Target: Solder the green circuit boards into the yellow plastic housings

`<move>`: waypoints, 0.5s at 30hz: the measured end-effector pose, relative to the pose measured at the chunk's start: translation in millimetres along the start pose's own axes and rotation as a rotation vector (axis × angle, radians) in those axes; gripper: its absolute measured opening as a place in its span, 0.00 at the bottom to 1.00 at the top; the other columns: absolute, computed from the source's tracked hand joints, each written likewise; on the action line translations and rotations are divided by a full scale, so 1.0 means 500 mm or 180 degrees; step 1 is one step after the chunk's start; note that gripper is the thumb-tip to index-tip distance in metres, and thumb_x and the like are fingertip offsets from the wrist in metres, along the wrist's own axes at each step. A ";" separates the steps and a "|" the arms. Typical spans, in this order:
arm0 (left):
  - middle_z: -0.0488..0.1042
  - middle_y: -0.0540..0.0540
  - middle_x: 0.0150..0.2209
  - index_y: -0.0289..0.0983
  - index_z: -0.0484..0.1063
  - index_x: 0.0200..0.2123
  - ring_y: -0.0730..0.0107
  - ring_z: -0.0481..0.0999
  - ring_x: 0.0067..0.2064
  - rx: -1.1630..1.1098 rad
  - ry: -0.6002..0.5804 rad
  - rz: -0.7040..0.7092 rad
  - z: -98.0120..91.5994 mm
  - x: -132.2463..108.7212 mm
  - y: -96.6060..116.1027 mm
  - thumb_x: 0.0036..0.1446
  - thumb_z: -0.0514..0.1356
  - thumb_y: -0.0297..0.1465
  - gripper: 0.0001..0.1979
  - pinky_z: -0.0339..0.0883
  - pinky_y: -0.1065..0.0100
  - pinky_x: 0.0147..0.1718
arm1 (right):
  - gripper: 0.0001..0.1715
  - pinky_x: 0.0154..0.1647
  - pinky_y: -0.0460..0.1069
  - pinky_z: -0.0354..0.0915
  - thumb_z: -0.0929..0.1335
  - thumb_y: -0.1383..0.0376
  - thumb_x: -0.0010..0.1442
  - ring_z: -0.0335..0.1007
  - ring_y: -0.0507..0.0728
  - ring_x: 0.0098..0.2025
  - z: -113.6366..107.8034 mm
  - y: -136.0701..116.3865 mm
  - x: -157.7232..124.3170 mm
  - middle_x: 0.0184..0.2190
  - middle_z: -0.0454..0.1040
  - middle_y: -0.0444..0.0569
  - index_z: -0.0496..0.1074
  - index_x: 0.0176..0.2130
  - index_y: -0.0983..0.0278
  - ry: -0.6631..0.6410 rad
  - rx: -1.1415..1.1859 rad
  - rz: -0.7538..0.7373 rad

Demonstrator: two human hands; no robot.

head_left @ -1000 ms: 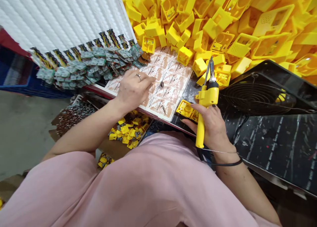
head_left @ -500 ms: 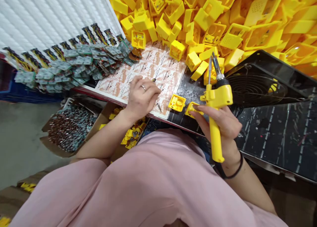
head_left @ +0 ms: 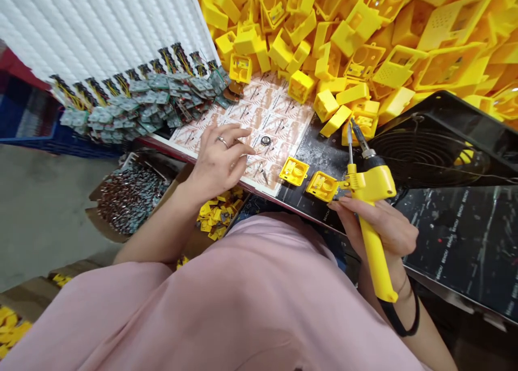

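Soldering gun (head_left: 372, 184) clasped in right grip (head_left: 393, 228), round part (head_left: 265, 141) beside loosely spread left grip (head_left: 220, 160)

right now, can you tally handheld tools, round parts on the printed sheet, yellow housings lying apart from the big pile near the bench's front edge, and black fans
yellow-handled tool: 1
round part: 1
yellow housings: 2
black fan: 1
Total: 5
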State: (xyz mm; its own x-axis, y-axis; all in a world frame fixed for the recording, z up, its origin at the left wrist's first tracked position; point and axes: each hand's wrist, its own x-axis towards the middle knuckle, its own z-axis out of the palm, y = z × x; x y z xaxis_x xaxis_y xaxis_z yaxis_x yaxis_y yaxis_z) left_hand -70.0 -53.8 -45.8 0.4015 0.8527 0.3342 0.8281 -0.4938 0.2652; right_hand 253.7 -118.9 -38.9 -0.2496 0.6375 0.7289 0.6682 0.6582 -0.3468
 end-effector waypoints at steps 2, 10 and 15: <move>0.80 0.44 0.59 0.43 0.80 0.42 0.50 0.73 0.67 0.0107 -0.0201 -0.0062 0.006 0.012 -0.006 0.70 0.56 0.35 0.11 0.57 0.39 0.71 | 0.17 0.28 0.45 0.72 0.80 0.77 0.57 0.76 0.51 0.23 -0.002 0.000 0.001 0.25 0.79 0.40 0.78 0.42 0.61 0.0002 0.0001 -0.0027; 0.82 0.40 0.54 0.39 0.78 0.34 0.46 0.77 0.62 0.0017 -0.0224 0.0046 0.030 0.035 -0.029 0.69 0.56 0.32 0.13 0.69 0.42 0.62 | 0.13 0.29 0.45 0.72 0.80 0.72 0.61 0.76 0.50 0.23 -0.011 -0.007 0.009 0.26 0.81 0.41 0.78 0.42 0.62 -0.0097 0.0117 -0.0034; 0.83 0.41 0.52 0.40 0.76 0.38 0.55 0.78 0.61 -0.0832 -0.0185 0.0466 0.014 0.048 -0.005 0.71 0.54 0.34 0.12 0.67 0.46 0.67 | 0.30 0.36 0.49 0.78 0.73 0.48 0.70 0.84 0.56 0.34 -0.058 -0.014 -0.013 0.37 0.86 0.48 0.76 0.65 0.58 -0.0274 0.0046 0.0518</move>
State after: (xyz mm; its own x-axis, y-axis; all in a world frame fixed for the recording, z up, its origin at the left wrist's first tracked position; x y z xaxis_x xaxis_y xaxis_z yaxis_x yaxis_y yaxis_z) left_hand -59.5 -30.8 -44.5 0.5372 0.7738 0.3356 0.6341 -0.6328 0.4444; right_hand 271.0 -139.0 -24.1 -0.1985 0.7675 0.6096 0.6947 0.5489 -0.4649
